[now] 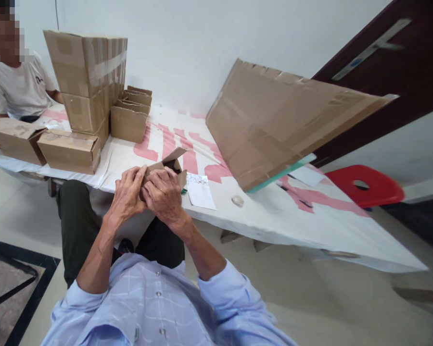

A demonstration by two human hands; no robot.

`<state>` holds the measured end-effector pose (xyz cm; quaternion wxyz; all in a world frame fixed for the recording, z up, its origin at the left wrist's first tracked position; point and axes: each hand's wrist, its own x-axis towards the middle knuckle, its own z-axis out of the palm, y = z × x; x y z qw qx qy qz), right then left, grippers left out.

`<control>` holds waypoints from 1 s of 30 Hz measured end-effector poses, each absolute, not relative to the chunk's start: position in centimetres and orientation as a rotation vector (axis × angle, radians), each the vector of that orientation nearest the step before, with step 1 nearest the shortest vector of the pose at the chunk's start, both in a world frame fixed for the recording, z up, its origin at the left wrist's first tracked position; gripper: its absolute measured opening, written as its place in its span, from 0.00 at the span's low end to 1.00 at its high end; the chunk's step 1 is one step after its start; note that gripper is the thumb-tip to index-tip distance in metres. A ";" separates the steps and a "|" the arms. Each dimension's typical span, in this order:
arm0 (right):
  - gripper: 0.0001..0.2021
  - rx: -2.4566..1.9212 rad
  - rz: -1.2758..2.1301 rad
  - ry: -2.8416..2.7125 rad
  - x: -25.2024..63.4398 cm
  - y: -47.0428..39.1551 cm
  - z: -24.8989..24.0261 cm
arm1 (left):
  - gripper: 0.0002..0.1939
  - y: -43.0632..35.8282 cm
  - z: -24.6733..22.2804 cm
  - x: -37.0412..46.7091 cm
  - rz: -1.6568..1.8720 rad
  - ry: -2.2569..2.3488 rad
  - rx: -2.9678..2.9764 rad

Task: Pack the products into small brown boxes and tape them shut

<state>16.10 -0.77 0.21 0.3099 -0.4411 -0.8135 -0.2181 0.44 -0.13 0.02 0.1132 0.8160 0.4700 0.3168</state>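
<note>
So, a small cardboard box (154,167) is being held between both hands, right at the near edge of the tabletop (256,223). The left hand (128,193) is wrapped round its left side, fingers bent and pointing up and away. The right hand (165,193) is laid over the front and top, knuckles up, fingers curled and gripping. Both forearms are angled inward, blue sleeves pushed up to around the elbows.

The box is plain brown card, a pointed flap sticking up and the inside looking dark. The tabletop is covered in wrinkled white sheeting with blocky pinkish-red shapes. A flat white paper (202,193) is seen just beside the right hand. Taped, squared-off boxes (90,86) are stacked further left, and a big taped cardboard piece (285,120) is tilted on the right.
</note>
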 end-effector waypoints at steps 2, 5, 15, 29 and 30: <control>0.12 -1.162 -0.596 -2.142 16.1 -0.9 0.2 | 0.46 -0.1 0.0 0.4 0.931 1.374 2.393; 0.13 -1.154 -0.618 -2.133 16.1 -0.9 0.1 | 0.45 -0.2 -0.1 0.4 0.945 1.368 2.387; 0.13 -1.153 -0.630 -2.111 16.2 -1.1 -0.2 | 0.44 -0.3 0.0 0.5 0.937 1.356 2.405; 0.13 -1.175 -0.592 -2.063 16.1 -1.4 -0.8 | 0.45 0.0 -0.3 0.5 0.956 1.320 2.445; 0.13 -1.176 -0.593 -2.059 16.1 -1.4 -0.9 | 0.44 0.0 -0.3 0.5 0.958 1.315 2.448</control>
